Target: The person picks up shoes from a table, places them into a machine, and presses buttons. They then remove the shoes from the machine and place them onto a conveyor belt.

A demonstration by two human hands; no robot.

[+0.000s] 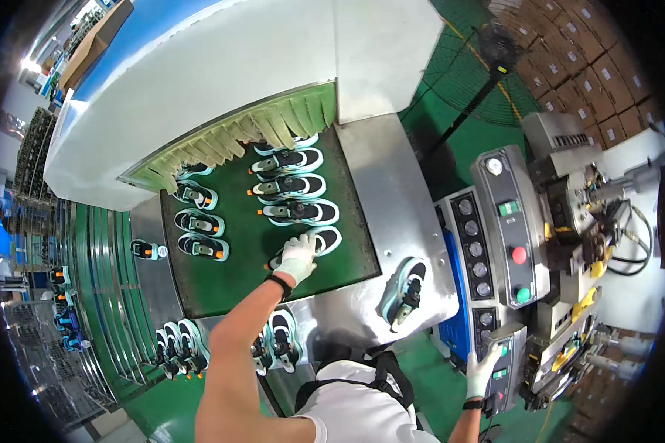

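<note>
My left hand [300, 256], in a white glove, reaches onto the green conveyor belt [244, 277]. Its fingers close over the middle of a sneaker [327, 238] with a white-and-aqua sole and dark upper, hiding much of it. Behind that sneaker, more of the same kind lie in a row, such as the nearest one [303, 212]. On the right, my gloved right hand [482, 371] holds nothing; its fingers stretch along a machine's control box [504, 376], at a green button. Another sneaker [404, 293] lies alone on the metal table's right corner.
A white housing [236, 81] with a fringed curtain [273, 122] spans the belt's far end. More sneakers [199, 246] sit on the belt's left. Several stand on a lower rack [181, 347]. At right are a machine panel [513, 229], a fan [499, 48] and stacked cartons [587, 66].
</note>
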